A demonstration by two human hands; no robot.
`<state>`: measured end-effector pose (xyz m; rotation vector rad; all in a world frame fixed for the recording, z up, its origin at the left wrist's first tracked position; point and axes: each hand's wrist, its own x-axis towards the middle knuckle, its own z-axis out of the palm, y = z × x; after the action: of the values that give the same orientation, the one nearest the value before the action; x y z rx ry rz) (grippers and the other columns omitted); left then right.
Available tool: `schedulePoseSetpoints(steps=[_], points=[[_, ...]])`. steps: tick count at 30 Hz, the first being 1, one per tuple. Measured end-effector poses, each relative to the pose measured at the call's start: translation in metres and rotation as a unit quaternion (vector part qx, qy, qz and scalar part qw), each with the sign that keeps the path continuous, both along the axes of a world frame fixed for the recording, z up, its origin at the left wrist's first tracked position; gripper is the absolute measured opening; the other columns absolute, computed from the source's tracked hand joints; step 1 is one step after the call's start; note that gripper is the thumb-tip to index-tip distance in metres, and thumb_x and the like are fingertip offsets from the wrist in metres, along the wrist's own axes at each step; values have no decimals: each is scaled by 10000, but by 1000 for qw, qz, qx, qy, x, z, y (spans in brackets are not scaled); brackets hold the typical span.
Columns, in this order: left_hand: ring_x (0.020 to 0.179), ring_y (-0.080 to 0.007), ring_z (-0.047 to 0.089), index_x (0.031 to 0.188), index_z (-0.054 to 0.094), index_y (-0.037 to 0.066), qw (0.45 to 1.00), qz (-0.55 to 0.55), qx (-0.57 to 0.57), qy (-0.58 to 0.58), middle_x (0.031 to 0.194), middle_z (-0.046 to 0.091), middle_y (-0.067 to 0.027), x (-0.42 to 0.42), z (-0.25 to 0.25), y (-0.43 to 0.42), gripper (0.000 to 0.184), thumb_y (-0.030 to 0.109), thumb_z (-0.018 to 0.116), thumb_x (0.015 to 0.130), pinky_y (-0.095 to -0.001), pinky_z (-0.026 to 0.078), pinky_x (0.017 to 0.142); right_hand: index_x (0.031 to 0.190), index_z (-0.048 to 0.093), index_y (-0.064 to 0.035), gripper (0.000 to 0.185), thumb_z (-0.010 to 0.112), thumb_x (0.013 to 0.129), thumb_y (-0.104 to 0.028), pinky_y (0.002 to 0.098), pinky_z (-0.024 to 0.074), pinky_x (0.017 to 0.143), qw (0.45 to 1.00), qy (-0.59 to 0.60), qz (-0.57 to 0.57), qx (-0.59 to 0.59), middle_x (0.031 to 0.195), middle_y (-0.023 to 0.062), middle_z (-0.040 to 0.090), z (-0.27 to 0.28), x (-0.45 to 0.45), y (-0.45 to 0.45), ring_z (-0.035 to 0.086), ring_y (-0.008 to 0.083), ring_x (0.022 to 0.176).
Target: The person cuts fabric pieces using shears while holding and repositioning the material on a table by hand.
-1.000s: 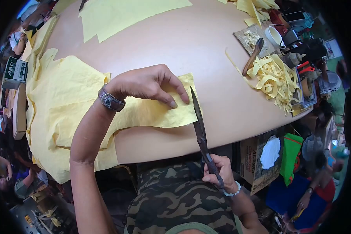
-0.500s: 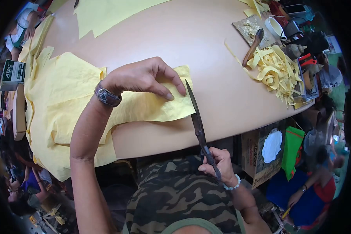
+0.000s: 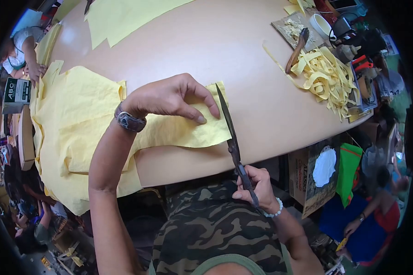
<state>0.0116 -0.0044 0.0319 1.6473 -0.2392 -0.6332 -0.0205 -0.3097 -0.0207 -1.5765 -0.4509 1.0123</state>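
My left hand [image 3: 183,101], with a dark band at the wrist, rests thumb and fingertips on the narrow end of a yellow sheet [image 3: 92,114], fingers apart. In my right hand [image 3: 256,185] are long dark scissors [image 3: 234,153], held by their handles near the table's front edge. Their blades look closed together and lie along the sheet's right edge, tips pointing away from me. The wide part of the sheet spreads over the table's left side and hangs over its front edge.
Another yellow sheet [image 3: 124,18] lies at the table's back. At the right are curled yellow strips [image 3: 323,80], a wooden-handled tool [image 3: 298,50], a board with scraps [image 3: 291,30] and a white cup [image 3: 322,26]. A co-worker's hand [image 3: 34,71] touches the far left edge.
The scissor tips have shifted slightly left along the sheet's end. A co-worker at the far left has come further into view, a hand at the table's edge. The camera view has shifted slightly.
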Motion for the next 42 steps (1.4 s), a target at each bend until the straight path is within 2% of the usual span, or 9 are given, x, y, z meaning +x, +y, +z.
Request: schedulePoseSetpoints(steps=[12, 18, 23, 26, 36, 38, 39, 41, 42], points=[[844, -123, 577, 955, 635, -21, 998, -11, 53, -15, 894, 651, -77, -5, 10, -6, 255, 13, 656, 703, -242, 438, 792, 660, 496, -28, 416, 816, 587, -284, 201, 322, 442, 1000, -2, -15, 14, 514, -21, 449, 1, -3, 8, 384, 37, 484], [848, -127, 583, 956, 636, -18, 997, -13, 64, -27, 895, 653, -78, -5, 11, -5, 255, 17, 656, 705, -242, 442, 786, 635, 492, -26, 387, 806, 615, -252, 201, 309, 429, 998, -66, -3, -5, 498, -16, 438, 4, -2, 8, 373, 32, 471], [867, -130, 581, 960, 632, -22, 1000, -3, 26, -14, 908, 651, -79, -5, 10, -7, 254, 8, 655, 708, -245, 440, 801, 627, 492, -22, 365, 793, 638, -228, 203, 304, 417, 997, -71, -9, -14, 488, -10, 435, 6, -2, 6, 365, 29, 457], [880, -135, 577, 965, 628, -28, 997, -19, 68, -7, 925, 645, -86, -3, 17, -9, 259, -4, 654, 708, -248, 433, 822, 623, 491, -18, 351, 783, 652, -210, 208, 305, 415, 997, -81, -11, 7, 479, -7, 432, 8, 0, 9, 365, 30, 455], [836, -117, 565, 964, 639, 5, 999, 1, 49, -19, 903, 649, -60, -3, 14, -4, 248, 28, 650, 717, -243, 427, 788, 589, 494, -8, 319, 769, 667, -151, 215, 302, 412, 994, -102, -30, -21, 478, -8, 442, 7, 4, 8, 359, 28, 461], [847, -123, 566, 959, 639, 1, 999, 11, 35, -40, 911, 647, -64, -10, 12, 5, 240, 31, 649, 721, -248, 427, 795, 603, 520, -4, 293, 774, 657, -140, 215, 312, 418, 992, -97, -73, -33, 488, -14, 449, 16, 14, 6, 366, 30, 469], [824, -126, 578, 900, 643, -22, 999, 48, 3, -6, 864, 649, -80, -17, 17, 7, 202, 2, 600, 704, -244, 437, 766, 624, 537, 6, 285, 776, 649, -146, 220, 330, 427, 979, -180, -72, -58, 497, -19, 452, 30, 27, 10, 378, 38, 480], [783, -127, 586, 845, 642, -37, 996, 78, -35, -1, 820, 648, -88, -33, 20, 17, 195, -8, 547, 677, -236, 443, 738, 624, 547, 12, 302, 766, 640, -196, 259, 365, 432, 956, -235, -94, -146, 488, 39, 484, 29, 59, 10, 423, 77, 469], [762, -128, 590, 817, 641, -44, 994, 93, -53, -1, 797, 648, -92, -41, 22, 19, 198, -12, 520, 663, -232, 446, 724, 579, 513, -8, 287, 755, 638, -152, 219, 331, 428, 940, -262, -96, -195, 499, -9, 464, 42, 78, 20, 400, 50, 480]])
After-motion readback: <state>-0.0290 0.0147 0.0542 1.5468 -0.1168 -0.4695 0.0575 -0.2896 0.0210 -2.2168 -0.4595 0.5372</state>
